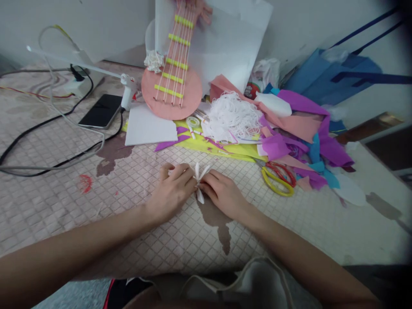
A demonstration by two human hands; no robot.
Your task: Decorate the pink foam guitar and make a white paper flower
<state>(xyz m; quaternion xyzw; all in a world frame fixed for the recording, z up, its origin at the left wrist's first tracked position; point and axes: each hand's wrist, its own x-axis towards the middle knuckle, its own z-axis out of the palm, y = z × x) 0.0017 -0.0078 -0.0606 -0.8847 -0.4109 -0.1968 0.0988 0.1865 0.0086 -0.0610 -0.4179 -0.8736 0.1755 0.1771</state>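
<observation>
Between my fingertips is a small white paper flower [201, 172] with several narrow petals spread out. My left hand [175, 189] pinches it from the left, fingers curled. From the other side my right hand [225, 193] grips it with thumb and fingertips, just above the table. The flower's centre is partly hidden by the fingers. Beyond my hands a pink paper guitar [172, 92] with yellow frets and white strings leans on a white board [225, 47]. A white ruffled flower [153, 61] sits at the guitar's left side.
Red and yellow scissors [278, 178] lie right of my hands. Behind are a heap of white string [232, 118] and purple, pink and blue scraps [331, 128]. Left are a glue gun [127, 92], a phone [101, 110], loose cables [48, 109] and a white sheet [149, 126].
</observation>
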